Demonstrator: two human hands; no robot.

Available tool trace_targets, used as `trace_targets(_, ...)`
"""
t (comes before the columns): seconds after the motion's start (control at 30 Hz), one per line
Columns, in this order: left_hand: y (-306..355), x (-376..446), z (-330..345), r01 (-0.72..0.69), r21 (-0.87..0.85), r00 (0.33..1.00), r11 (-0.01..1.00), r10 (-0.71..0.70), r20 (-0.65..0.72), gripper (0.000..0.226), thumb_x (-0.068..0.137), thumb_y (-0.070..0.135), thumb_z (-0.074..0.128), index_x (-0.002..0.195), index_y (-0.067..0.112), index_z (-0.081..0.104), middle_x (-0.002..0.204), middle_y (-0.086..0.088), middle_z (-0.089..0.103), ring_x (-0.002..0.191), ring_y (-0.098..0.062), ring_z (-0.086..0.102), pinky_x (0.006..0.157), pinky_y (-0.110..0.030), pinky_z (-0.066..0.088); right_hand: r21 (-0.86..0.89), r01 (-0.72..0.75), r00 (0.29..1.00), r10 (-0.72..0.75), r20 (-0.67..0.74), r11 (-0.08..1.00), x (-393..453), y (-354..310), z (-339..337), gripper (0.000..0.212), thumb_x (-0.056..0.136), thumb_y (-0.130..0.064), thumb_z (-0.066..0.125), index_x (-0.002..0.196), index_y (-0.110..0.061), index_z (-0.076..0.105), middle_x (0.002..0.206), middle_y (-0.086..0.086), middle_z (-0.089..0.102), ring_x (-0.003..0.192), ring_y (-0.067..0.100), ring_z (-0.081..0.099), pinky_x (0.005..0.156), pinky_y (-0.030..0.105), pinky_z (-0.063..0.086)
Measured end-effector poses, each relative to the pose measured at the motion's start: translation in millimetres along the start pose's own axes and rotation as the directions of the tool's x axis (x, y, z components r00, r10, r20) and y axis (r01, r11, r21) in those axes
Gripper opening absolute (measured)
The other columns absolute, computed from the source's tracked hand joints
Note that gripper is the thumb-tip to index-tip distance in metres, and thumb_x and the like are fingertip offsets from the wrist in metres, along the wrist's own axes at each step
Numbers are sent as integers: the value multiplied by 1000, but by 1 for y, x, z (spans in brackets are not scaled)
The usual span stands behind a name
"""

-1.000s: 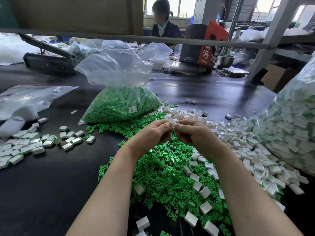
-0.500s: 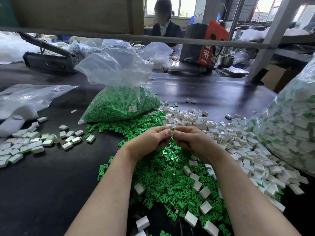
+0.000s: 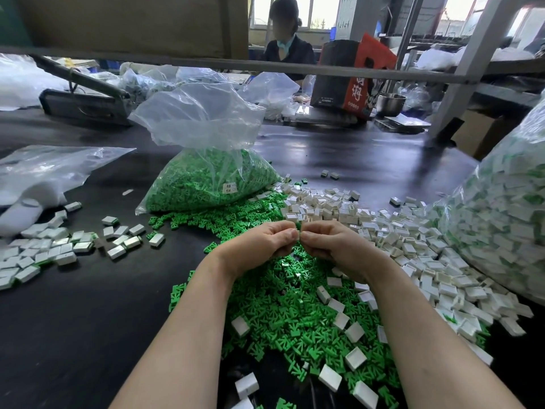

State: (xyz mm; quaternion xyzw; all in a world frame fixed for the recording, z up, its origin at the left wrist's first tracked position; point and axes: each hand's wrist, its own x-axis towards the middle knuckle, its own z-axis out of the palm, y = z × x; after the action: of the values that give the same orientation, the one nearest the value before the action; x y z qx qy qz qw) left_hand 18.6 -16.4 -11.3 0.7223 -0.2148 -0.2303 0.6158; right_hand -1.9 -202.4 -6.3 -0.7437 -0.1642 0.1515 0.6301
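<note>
Pressure should go on squarely, I judge, with my left hand [image 3: 259, 243] and right hand [image 3: 334, 246] both pinching the tiny part [image 3: 299, 233].

Over the green pile [image 3: 295, 308], the left hand [image 3: 261, 243] and right hand [image 3: 334, 245] meet fingertip to fingertip, pinching a small piece [image 3: 298, 234] that is mostly hidden between them. White caps [image 3: 389, 234] spread rightward to a big full bag [image 3: 501, 219]. An open bag of green bits [image 3: 206, 181] stands behind. More white blocks [image 3: 44, 249] lie at the left on the dark table [image 3: 73, 320].
</note>
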Motion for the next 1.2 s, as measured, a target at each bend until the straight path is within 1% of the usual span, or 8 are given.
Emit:
trace_targets(0.1,-1,1,-3,7,41,1000,999,-8,24,18,98,27,50,92,28,67,70,16,52,70,-1,47,74,-20,43,-8,1,1000,-1,-3,1000,0,0,0,13,98,-9,52,96,1,59,65,-11,50,59,-1,45,58,11,41)
trace_targets(0.2,1,1,-3,16,188,1000,982,-21,21,20,103,22,45,103,10,61,65,18,48,61,2,45,64,-13,40,-89,1,1000,0,6,996,0,-3,3,21,99,-10,52,79,-11,58,61,-13,47,56,-1,44,56,10,38)
trace_targets(0.37,5,-3,-2,-5,198,1000,980,7,-6,24,104,21,42,83,17,52,63,12,42,58,-4,38,57,-17,33,-109,31,999,-34,-22,994,2,-1,5,21,99,-16,53,79,-12,56,63,-6,41,58,6,35,54,16,31)
trace_targets(0.7,12,-4,0,-44,112,996,993,53,-77,21,104,16,43,89,13,58,70,4,51,60,-4,44,53,-12,34,-115,109,989,-119,-88,987,4,-1,6,24,97,-30,55,76,-28,64,65,-7,48,60,8,39,54,17,32)
trace_targets(0.87,16,-6,-10,-112,205,973,972,150,-177,13,96,17,58,102,12,69,64,16,59,55,1,47,53,-10,39,-94,145,982,-155,-110,985,3,-7,6,28,92,-37,57,81,-11,62,64,-4,50,58,7,42,55,16,36)
trace_targets(0.97,17,-6,-12,-148,173,958,974,185,-221,9,91,15,65,99,14,71,68,9,67,61,0,56,58,-14,44,-85,171,976,-180,-121,982,2,-9,5,27,97,-30,54,75,-15,59,60,-8,51,54,5,43,54,14,38)
trace_targets(1.13,22,-5,-7,-189,190,926,963,239,-291,7,86,12,71,88,19,72,70,9,71,65,1,62,63,-12,47,121,39,986,-19,-165,992,1,-16,8,47,92,-56,44,68,-19,61,57,-4,53,48,8,43,45,16,35)
trace_targets(1.2,24,-4,-4,-210,214,913,954,270,-305,6,86,13,72,88,19,72,74,10,72,71,2,64,67,-11,48,118,-29,990,45,-134,993,2,-18,9,61,89,-66,34,68,-17,63,57,-1,54,46,10,43,42,17,32)
